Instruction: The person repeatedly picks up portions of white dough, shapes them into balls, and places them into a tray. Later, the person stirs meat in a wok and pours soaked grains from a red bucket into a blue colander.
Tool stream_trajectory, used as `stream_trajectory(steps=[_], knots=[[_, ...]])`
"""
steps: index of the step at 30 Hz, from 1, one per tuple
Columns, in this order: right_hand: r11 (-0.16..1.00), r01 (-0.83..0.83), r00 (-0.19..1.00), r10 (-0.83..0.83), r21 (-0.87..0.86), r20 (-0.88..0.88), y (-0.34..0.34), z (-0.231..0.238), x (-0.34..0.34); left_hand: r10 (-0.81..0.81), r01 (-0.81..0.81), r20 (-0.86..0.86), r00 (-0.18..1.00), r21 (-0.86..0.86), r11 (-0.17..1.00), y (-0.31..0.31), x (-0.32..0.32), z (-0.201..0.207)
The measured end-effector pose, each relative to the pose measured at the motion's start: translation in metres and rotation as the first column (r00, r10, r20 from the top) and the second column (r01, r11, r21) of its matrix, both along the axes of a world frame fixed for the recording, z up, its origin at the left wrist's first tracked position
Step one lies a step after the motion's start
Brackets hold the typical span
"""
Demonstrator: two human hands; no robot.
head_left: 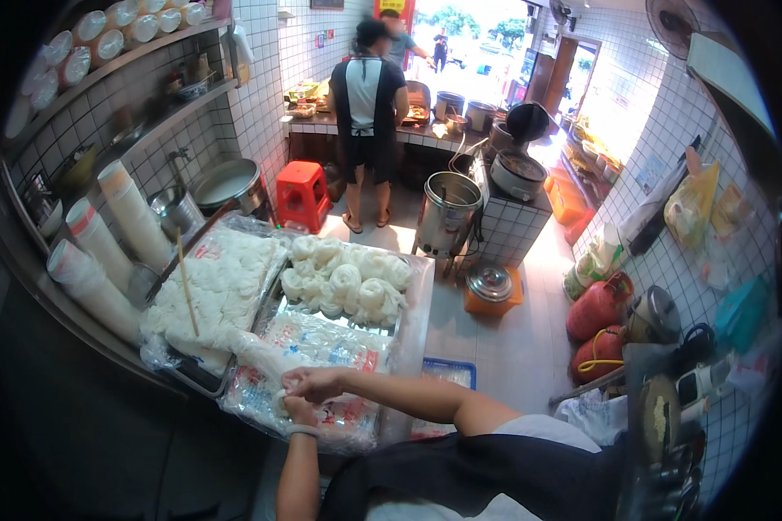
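Note:
My left hand (301, 412), with a pale band on its wrist, and my right hand (315, 383) meet over the front of the metal table. Both are closed on the end of a bunch of white noodles (265, 354), which trails up and left toward a wide heap of white noodles (226, 269) in a plastic-lined tray. A thin wooden stick (187, 291) lies on that heap. To its right, several coiled noodle bundles (346, 282) sit together. Clear plastic sheeting (321, 339) with red and blue print lies beneath my hands. My fingertips partly cover each other.
Tall stacks of white cups (135, 213) lean along the left side. Beyond the table are a red stool (302, 195), a steel pot (450, 208) and a co-worker (369, 113) with their back turned. Red gas cylinders (598, 308) stand at right; a blue-edged crate (449, 372) is beside the table.

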State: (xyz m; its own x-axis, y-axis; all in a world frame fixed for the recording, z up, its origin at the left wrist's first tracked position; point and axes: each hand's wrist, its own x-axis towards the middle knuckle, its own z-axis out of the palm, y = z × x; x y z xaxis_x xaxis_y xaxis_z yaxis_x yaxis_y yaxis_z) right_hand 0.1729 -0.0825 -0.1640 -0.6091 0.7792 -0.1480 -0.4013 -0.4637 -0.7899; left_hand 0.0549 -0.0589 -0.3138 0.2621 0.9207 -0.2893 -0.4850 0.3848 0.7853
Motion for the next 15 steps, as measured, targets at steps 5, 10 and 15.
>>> stream_trajectory(steps=[5,10,15], knots=[[0.858,0.428,0.877,-0.470,0.283,0.097,0.028,-0.009,0.096,0.135,-0.121,-0.503,0.854,0.061,0.991,0.007,0.010,-0.006],[0.833,0.404,-0.040,-0.397,0.378,0.917,0.035,-0.042,0.167,0.016,-0.013,-0.318,0.948,0.013,1.000,-0.003,0.009,0.010],[0.302,-0.010,-0.025,-0.953,0.953,0.302,-0.007,-0.044,0.093,-0.019,-0.031,-0.509,0.861,-0.088,0.996,0.000,0.007,0.037]])
